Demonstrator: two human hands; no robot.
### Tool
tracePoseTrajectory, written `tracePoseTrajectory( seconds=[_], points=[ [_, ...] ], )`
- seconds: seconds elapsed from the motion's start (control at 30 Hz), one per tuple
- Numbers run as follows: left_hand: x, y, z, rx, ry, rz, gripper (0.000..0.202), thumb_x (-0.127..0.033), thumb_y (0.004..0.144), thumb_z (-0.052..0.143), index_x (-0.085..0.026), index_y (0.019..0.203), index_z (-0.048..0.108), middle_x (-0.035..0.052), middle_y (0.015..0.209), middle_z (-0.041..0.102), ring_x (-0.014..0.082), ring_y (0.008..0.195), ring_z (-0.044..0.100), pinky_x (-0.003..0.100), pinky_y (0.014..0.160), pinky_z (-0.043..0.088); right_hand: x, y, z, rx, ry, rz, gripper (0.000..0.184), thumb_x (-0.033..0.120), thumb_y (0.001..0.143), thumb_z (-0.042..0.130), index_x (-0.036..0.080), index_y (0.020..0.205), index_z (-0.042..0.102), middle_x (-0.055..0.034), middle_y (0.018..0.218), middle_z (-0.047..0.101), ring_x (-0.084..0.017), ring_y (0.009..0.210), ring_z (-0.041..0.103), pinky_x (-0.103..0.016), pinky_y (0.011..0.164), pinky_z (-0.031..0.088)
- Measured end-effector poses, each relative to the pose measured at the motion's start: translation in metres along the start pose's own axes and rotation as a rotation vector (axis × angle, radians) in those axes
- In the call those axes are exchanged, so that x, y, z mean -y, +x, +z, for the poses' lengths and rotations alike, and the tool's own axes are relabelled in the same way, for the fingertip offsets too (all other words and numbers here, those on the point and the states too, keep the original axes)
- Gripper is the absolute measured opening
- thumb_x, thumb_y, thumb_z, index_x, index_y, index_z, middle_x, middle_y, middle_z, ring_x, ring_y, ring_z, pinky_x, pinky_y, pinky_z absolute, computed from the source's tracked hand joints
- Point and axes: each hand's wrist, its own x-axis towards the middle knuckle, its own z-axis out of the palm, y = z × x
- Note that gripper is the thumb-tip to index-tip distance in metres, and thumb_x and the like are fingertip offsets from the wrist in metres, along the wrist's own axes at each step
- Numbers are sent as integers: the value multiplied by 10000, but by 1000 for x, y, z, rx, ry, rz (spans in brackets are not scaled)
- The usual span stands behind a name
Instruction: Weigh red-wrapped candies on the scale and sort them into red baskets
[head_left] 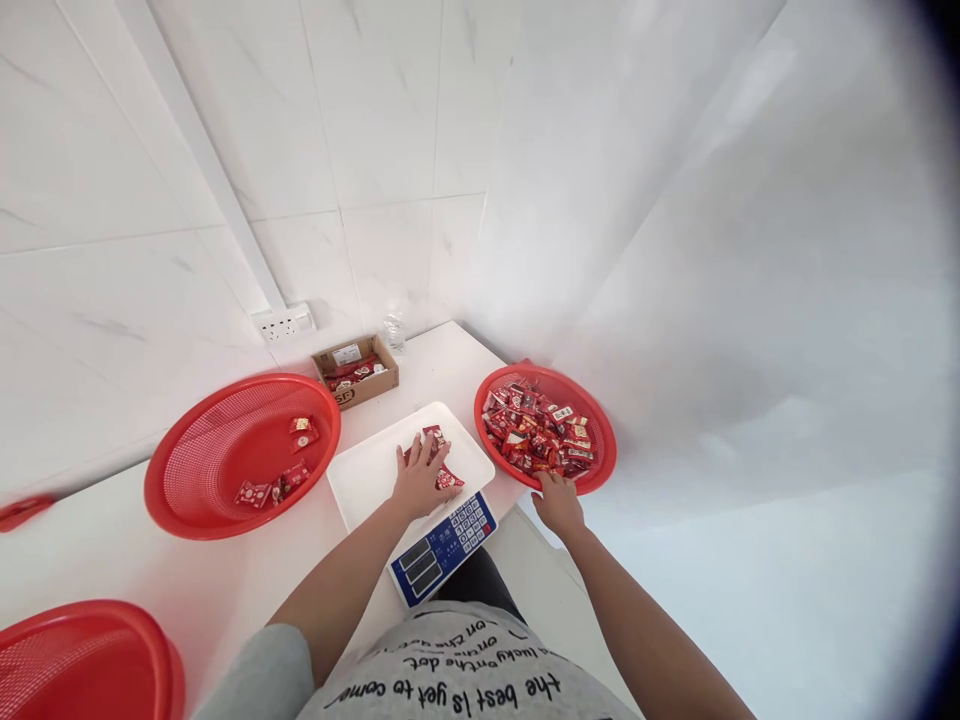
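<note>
My left hand [421, 484] lies with fingers spread over a few red-wrapped packets [448, 479] on the white scale tray [360, 470]. It touches the packets and partly hides them. The scale's blue keypad and display panel [442, 548] faces me. My right hand [559, 508] is at the near rim of a red plastic basket [606, 425], its fingers bent over the rim and its thumb outside. Many small red packets [536, 420] fill this basket, close to my fingertips.
Left of the scale stands a larger red basket [202, 440] with several packets at its bottom. Behind the scale are a cardboard box [371, 388] of red packets and a clear plastic bottle [394, 332]. Another red basket [90, 660] is at lower left. Walls border the white table [442, 365].
</note>
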Motion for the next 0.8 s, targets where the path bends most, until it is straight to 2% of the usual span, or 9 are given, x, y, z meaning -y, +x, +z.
tracePoseTrajectory(
  seconds=[0.13,0.23,0.4,0.47,0.57,0.63,0.7,0.8],
  points=[
    [4,10,-4,17,-5,-40,634,-632,782,433,-285,1312,444,60,1497,236,327,1380,84,571,1075,15,0,0,0,-2,-12,-6,413,206,821,475,149,1228,516,-122,1196,534,-289,1106,433,-348,909,329],
    [3,4,-2,-34,-7,-151,601,-588,833,379,-232,1312,444,96,1497,219,348,1370,107,563,1076,73,1,-1,-1,-6,-17,-4,415,209,822,475,145,1230,516,-126,1192,536,-293,1103,436,-353,916,322],
    [0,-21,0,-82,-5,-307,610,-534,878,309,-157,1352,379,174,1485,209,379,1366,93,629,1033,120,2,-1,-1,1,-15,6,414,220,831,466,146,1237,507,-129,1199,528,-295,1120,426,-353,912,325],
    [2,-30,-1,-111,31,-249,646,-561,855,358,-171,1369,357,161,1492,201,360,1374,67,617,1049,80,1,-1,-1,5,-13,11,409,224,835,462,151,1235,506,-124,1203,523,-296,1124,425,-356,912,325],
    [13,-34,-5,-138,131,15,679,-605,804,442,-242,1372,363,102,1505,196,325,1383,55,563,1080,7,1,-1,0,7,-12,10,408,230,838,460,153,1236,500,-121,1202,523,-297,1128,422,-358,914,325],
    [20,-31,-5,-113,169,135,659,-621,784,467,-298,1353,390,66,1497,234,304,1383,92,542,1089,-4,1,-1,0,6,-12,7,408,232,837,460,157,1236,500,-120,1203,522,-301,1129,421,-358,910,330],
    [24,-24,-3,-95,173,129,618,-605,795,467,-323,1341,405,56,1477,290,299,1374,148,545,1090,24,1,-1,1,7,-14,4,408,230,835,462,157,1234,502,-121,1203,522,-302,1121,428,-358,908,334],
    [21,-15,4,-127,164,6,573,-545,844,425,-283,1352,399,104,1461,312,340,1359,177,606,1057,76,1,-1,0,6,-16,0,407,221,833,461,148,1231,504,-130,1199,524,-302,1109,438,-362,908,336]
  ],
)
